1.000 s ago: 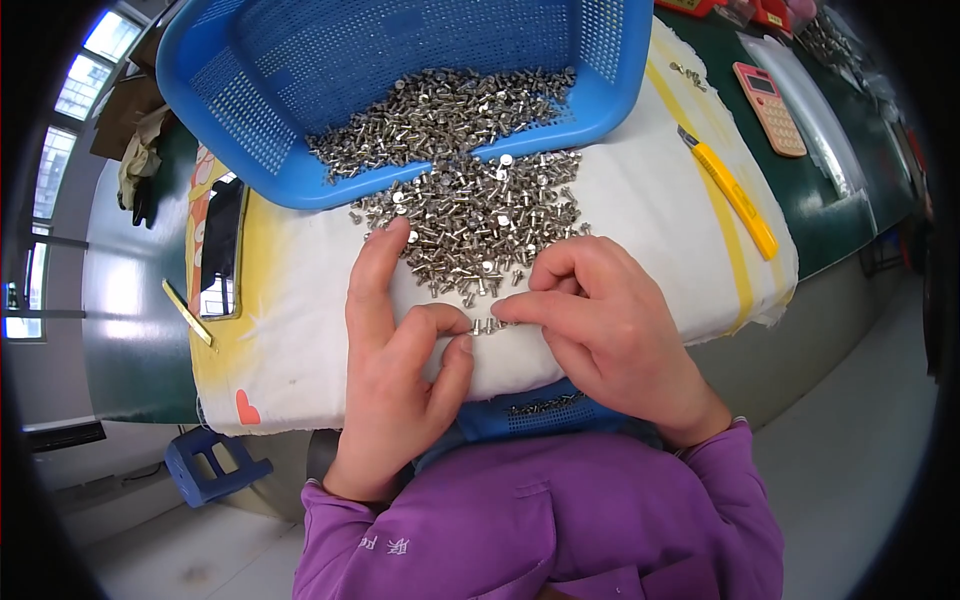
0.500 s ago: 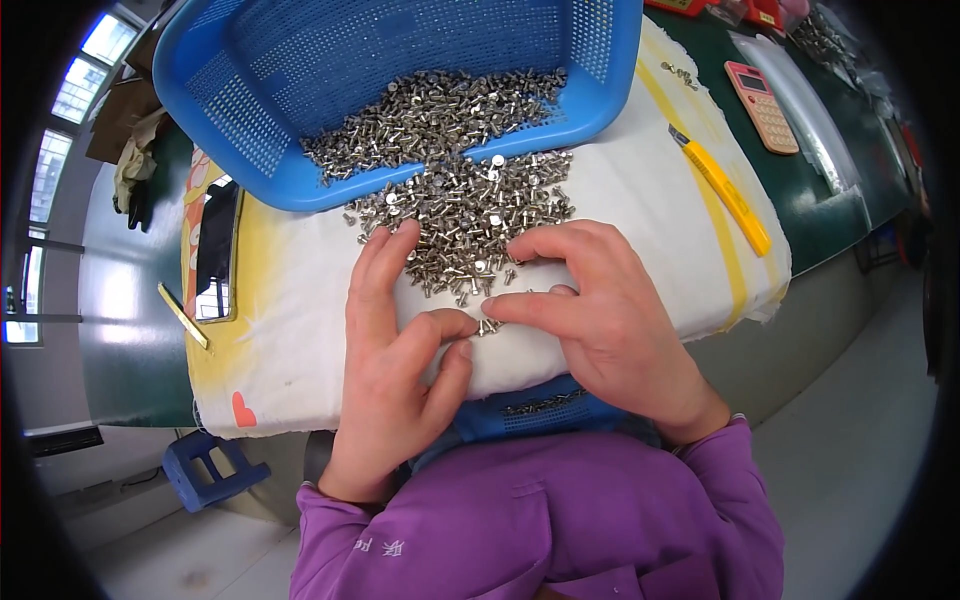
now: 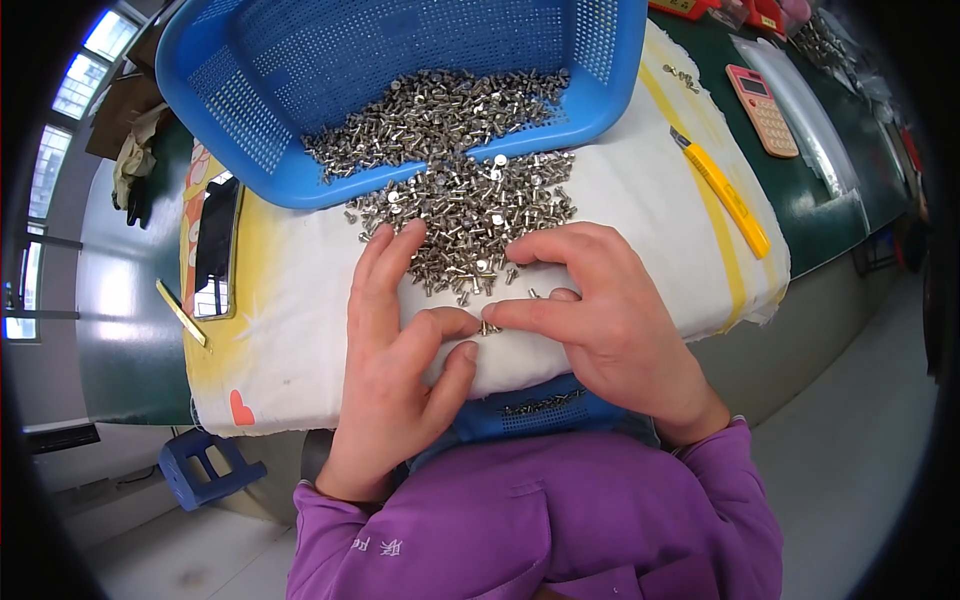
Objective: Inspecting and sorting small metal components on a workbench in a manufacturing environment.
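Observation:
A heap of small silvery screws [image 3: 470, 215] spills from a tipped blue perforated basket [image 3: 235, 165] onto white cloth. My left hand [image 3: 390, 350] rests at the heap's near left, fingers apart, its index fingertip beside a few screws [image 3: 487, 328] near the cloth's front edge. From the other side my right hand [image 3: 610, 315] reaches in, fingers spread, its index fingertip touching those same screws. Another of its fingers lies at the heap's right edge. Below the table edge, a second blue basket [image 3: 525, 422] holds more screws.
A yellow box cutter [image 3: 725, 195] and a pink calculator [image 3: 762, 112] lie to the right, near a few loose screws [image 3: 682, 77]. A dark phone [image 3: 216, 245] and a thin yellow strip [image 3: 181, 313] lie on the left. A blue stool [image 3: 205, 470] stands on the floor.
My right index fingertip has shifted slightly left and down, closer to my left index fingertip over the few screws. The view has shifted a little; the heap looks the same.

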Motion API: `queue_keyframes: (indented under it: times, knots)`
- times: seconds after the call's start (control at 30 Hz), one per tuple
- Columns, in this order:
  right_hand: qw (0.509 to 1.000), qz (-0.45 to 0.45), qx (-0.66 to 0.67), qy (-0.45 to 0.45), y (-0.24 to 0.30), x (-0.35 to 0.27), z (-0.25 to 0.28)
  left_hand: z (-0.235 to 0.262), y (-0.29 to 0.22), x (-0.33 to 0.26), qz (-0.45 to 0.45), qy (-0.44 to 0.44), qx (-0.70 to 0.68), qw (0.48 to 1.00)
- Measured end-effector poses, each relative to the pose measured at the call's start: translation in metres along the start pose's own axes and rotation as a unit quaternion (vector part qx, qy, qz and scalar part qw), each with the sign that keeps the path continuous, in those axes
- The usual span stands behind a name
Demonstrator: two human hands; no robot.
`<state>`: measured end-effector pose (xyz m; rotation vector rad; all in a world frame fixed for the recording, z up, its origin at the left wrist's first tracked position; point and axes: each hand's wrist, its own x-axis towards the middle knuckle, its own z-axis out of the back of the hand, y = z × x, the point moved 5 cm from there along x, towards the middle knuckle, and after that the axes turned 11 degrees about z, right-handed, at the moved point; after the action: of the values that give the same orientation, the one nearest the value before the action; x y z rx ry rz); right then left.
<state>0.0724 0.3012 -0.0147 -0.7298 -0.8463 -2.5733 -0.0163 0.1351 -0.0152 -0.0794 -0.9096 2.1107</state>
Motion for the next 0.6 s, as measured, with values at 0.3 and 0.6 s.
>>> queue_keyframes:
  times: [0.3,0.6]
  knots:
    - [1.000,-0.011,-0.020,-0.010,-0.0019,-0.0037,0.0052,0.0009,-0.0017,0.0003,-0.009,0.003,0.006,1.000]
    - [1.000,-0.020,-0.006,-0.010,-0.0034,-0.0033,0.0058,0.0007,-0.0025,0.0000,-0.009,0.006,0.014,1.000]
